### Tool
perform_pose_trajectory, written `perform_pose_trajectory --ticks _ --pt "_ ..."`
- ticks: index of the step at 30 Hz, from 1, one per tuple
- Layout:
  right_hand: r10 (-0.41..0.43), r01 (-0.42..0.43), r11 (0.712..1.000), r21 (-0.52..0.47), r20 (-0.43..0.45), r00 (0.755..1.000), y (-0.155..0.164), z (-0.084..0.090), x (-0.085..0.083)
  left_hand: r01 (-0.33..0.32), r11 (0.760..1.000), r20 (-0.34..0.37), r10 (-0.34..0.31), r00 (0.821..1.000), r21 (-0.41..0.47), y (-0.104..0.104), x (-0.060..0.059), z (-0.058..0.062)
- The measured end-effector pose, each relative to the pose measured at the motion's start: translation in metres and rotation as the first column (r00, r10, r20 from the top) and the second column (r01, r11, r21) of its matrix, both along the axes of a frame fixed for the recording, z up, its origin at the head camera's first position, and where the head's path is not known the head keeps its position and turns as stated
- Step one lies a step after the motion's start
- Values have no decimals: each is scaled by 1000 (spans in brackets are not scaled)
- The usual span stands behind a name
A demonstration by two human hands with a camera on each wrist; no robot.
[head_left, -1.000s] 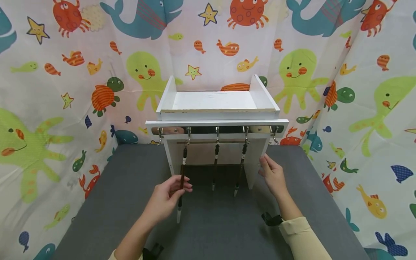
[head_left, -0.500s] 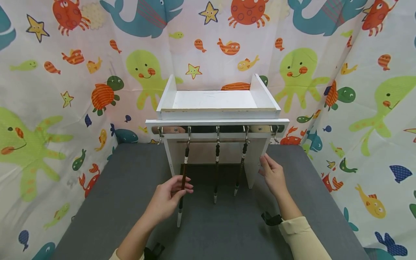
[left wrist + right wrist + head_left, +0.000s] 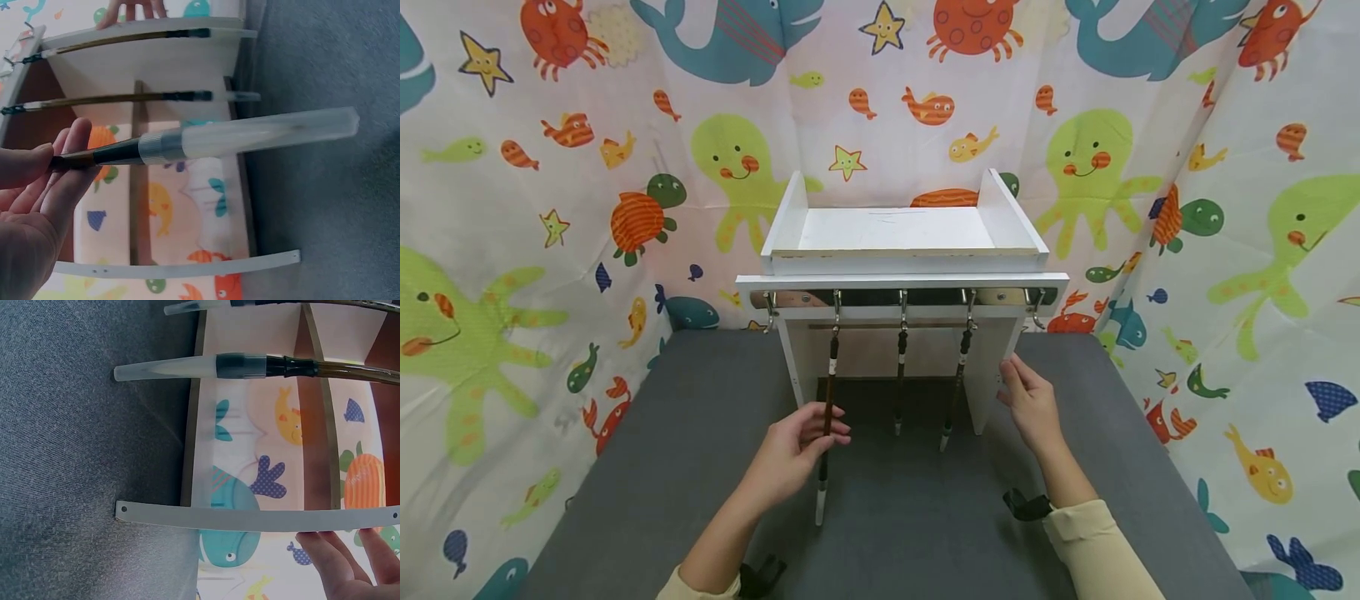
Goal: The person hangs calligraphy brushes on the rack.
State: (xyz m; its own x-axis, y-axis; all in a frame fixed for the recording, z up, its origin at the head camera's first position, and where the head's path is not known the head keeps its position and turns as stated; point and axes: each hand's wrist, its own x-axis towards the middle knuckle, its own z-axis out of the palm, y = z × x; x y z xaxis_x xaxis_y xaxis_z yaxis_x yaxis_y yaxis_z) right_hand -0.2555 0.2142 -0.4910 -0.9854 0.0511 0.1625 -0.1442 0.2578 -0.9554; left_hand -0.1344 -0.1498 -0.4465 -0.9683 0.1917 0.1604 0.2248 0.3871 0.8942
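Note:
A white wooden rack (image 3: pixel 902 242) stands on the grey table (image 3: pixel 647 450), with three brushes hanging from hooks under its front rail. My left hand (image 3: pixel 797 454) pinches the dark handle of the left brush (image 3: pixel 831 375) between thumb and fingers. In the left wrist view the brush's clear cap (image 3: pixel 269 134) sticks out past my left hand (image 3: pixel 37 194). The middle brush (image 3: pixel 899 375) and the right brush (image 3: pixel 958 392) hang free. My right hand (image 3: pixel 1030 404) rests with straight fingers against the rack's right side panel (image 3: pixel 250 519), its fingertips (image 3: pixel 350 556) on the panel's edge.
Empty hooks sit at the far left (image 3: pixel 768 312) and far right (image 3: pixel 1036 310) of the rail. A cloth printed with sea animals (image 3: pixel 512 250) closes in the table at the back and both sides. Grey table surface stretches before the rack.
My left hand has drifted slightly right with the left brush, whose capped tip has swung a little toward me. The middle brush swayed and came back. The right hand has stayed put.

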Motion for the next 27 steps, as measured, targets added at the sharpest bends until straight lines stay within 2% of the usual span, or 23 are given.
perform_pose_trajectory --ticks 7,11,15,19,21,24,27 --pt "-16 16 1000 -4 22 1000 -2 -1 3 35 999 -28 -34 999 10 1 -11 -13" --pt "-18 17 1000 8 18 1000 -3 -4 7 8 1000 -30 -8 1000 -5 3 -17 -20" --pt "24 -24 1000 -9 -20 1000 0 -7 10 -21 1000 -9 21 1000 6 1 -19 -22" --pt "47 -47 999 -3 -43 998 5 -9 15 -44 997 -5 44 999 -63 -11 -19 -23" --pt "42 -40 999 32 -48 998 9 -8 18 -75 987 -30 71 997 -142 -21 -19 -23" --pt "35 -26 991 129 -71 997 13 -5 25 -138 953 -110 112 988 -270 -41 -17 -24" --pt "40 -1 963 268 -141 989 18 0 35 -213 915 -177 159 971 -344 -67 -11 -27"
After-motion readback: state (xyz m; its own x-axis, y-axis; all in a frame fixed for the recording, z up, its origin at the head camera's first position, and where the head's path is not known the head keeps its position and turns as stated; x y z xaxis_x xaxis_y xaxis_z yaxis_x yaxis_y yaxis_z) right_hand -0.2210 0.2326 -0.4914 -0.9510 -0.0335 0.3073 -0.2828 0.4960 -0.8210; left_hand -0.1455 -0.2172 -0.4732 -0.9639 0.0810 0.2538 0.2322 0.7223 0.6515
